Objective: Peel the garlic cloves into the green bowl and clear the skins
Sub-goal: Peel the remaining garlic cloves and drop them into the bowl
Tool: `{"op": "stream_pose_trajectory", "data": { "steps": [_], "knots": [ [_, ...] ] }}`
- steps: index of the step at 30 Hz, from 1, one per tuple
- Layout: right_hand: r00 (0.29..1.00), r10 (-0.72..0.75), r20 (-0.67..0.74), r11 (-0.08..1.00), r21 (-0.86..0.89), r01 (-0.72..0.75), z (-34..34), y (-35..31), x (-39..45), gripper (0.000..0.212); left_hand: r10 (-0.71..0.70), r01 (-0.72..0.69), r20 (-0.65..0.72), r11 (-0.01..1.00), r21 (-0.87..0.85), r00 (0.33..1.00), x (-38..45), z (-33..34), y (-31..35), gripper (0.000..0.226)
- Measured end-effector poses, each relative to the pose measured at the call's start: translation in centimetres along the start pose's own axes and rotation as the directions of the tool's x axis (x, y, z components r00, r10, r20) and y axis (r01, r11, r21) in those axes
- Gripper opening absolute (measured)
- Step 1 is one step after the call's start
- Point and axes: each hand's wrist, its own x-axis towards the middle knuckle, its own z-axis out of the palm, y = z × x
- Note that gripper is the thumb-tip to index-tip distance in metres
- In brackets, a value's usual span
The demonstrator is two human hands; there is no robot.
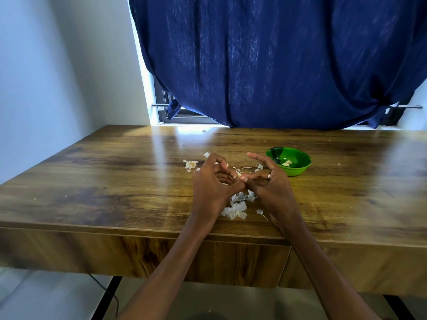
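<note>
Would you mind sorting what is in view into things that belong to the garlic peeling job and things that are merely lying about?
Part of the job:
garlic clove, pinched between left hand and right hand
green bowl holding peeled cloves
loose skins

Just there:
wooden table
blue curtain
black cable

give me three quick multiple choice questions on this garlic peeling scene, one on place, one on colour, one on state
1. Where is the green bowl?
A. by the left hand
B. just beyond the right hand
C. on the floor

2. What colour is the curtain?
A. dark blue
B. red
C. white

3. What are the hands doing?
A. resting flat
B. lifting the bowl
C. the left hand and right hand pinch a garlic clove together

Answers: B, the bowl sits past the right fingers; A, the cloth is navy; C, the fingertips meet on the clove.
</note>
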Motion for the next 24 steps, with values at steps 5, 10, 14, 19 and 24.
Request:
{"op": "stream_pose_trajectory", "data": {
  "steps": [5,10,14,19,24],
  "knots": [
    [1.0,0.01,0.018,1.0,-0.015,-0.009,-0.13,0.2,0.11,0.065,-0.011,0.011,0.004,1.0,0.017,1.0,0.03,-0.14,-0.11,0.046],
    [0.999,0.026,0.032,0.999,0.024,-0.027,-0.05,-0.07,-0.14,0.062,-0.03,0.03,0.007,0.999,0.012,1.0,0.09,-0.15,-0.04,0.046],
    [1.0,0.029,-0.011,0.996,0.084,-0.028,0.09,-0.2,-0.3,0.059,-0.065,0.067,0.024,0.995,-0.068,0.998,0.07,0.0,0.31,0.041],
    [0.999,0.049,-0.022,0.989,0.137,-0.046,0.26,-0.18,-0.11,0.062,-0.094,0.093,0.002,0.988,-0.126,0.996,0.12,0.13,0.27,0.042],
    [0.997,0.068,-0.025,0.986,0.156,-0.063,0.4,0.02,0.15,0.058,-0.129,0.129,0.005,0.98,-0.149,0.992,0.24,0.09,0.16,0.039]
  ]
}}
